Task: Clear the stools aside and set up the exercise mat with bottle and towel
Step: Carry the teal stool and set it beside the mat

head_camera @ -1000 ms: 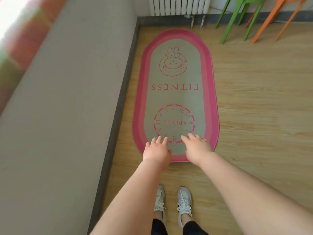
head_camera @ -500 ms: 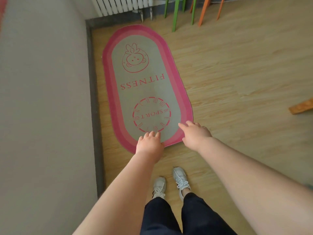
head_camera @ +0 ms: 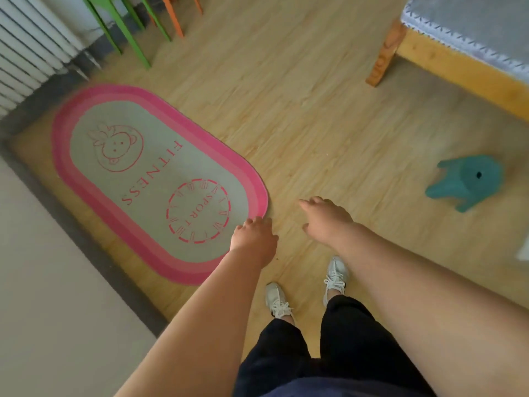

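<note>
The oval exercise mat (head_camera: 148, 173), grey with a pink border and "FITNESS" and "SPORT" printed on it, lies flat on the wooden floor beside the left wall. My left hand (head_camera: 253, 239) hangs over the mat's near right edge, fingers loosely curled, holding nothing. My right hand (head_camera: 325, 219) is above bare floor to the right of the mat, fingers spread and empty. A small teal stool (head_camera: 466, 181) lies tipped on the floor at the right. Green stool legs (head_camera: 126, 35) and orange stool legs (head_camera: 174, 18) stand at the back by the radiator. No bottle or towel is in view.
A white radiator (head_camera: 25, 50) is at the back left. A grey ledge or wall (head_camera: 51, 282) runs along the left. A wooden bed frame (head_camera: 458, 67) with a grey cover stands at the back right. My white shoes (head_camera: 276, 299) stand on the floor.
The view has swung to the right, bringing the teal stool and bed frame into sight. Both hands have lifted away from the mat's near end; my right hand is now off the mat.
</note>
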Motion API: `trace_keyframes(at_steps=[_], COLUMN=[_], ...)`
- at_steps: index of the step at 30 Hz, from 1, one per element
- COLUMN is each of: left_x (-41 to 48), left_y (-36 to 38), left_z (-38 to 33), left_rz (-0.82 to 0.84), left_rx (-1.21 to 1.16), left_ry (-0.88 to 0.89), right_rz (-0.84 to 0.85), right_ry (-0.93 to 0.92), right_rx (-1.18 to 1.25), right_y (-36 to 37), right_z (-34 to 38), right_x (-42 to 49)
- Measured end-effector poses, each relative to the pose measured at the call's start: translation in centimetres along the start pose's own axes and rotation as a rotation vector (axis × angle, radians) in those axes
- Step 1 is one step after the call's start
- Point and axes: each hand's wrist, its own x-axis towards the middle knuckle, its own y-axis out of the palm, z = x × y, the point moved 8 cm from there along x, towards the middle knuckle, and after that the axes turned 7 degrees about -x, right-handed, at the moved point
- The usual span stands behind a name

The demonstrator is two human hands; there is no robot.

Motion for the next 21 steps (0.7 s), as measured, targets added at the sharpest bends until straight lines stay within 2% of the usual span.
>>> trace_keyframes(at_steps=[6,15,21], left_x=[3.4,8.1,10.8], left_y=[1.1,1.9,2.0], left_z=[-12.0,-33.8,-45.3], left_rz=[0.091,0.103,0.075], left_rx=[0.185,0.352,0.436], left_ry=[0.166,0.397,0.501], right_rz=[0.0,-0.031,-0.057], right_ry=[0.168,0.454,0.559], right_rx=[0.142,0.311,0.377], right_y=[1.9,3.8,3.6], right_z=[-12.6,-34.4,-44.7], right_x=[-2.7,-7.6,-9.3])
